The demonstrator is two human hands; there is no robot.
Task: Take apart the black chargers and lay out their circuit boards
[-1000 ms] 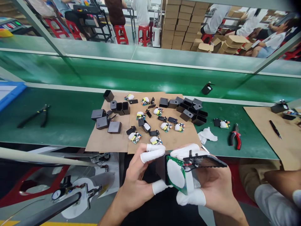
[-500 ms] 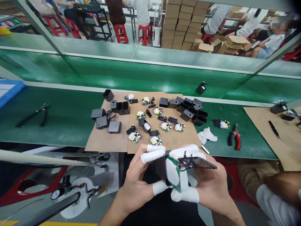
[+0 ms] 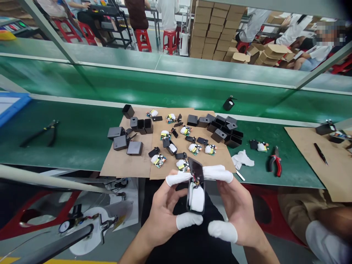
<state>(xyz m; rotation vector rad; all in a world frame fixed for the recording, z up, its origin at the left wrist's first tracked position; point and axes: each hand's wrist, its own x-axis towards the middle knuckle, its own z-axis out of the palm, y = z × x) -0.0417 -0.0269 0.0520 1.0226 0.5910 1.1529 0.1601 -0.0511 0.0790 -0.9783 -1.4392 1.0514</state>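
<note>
My left hand [image 3: 165,211], white finger cots on its fingertips, grips a small black plastic case [image 3: 196,212] between thumb and fingers. Inside the case sits a circuit board whose white-covered part [image 3: 197,200] fills the mouth. A black end cap [image 3: 195,169] stands up at the far side of the mouth, joined by thin wires. To the right, my right hand [image 3: 238,207] is open, thumb apart from the fingers. Its cotted fingertips are beside the cap; whether they touch it I cannot tell.
Several black cases [image 3: 220,135] and circuit boards [image 3: 194,148] with caps lie on cardboard [image 3: 165,171]. Red-handled pliers [image 3: 275,161] and a white cloth [image 3: 242,158] lie right, black-handled pliers [image 3: 41,134] left. A person's arm [image 3: 324,236] is at lower right.
The circuit board, partly outside before, now sits inside the case. The case has turned mouth toward me, and the cap has swung upright. My right hand has let go and its thumb has moved away.
</note>
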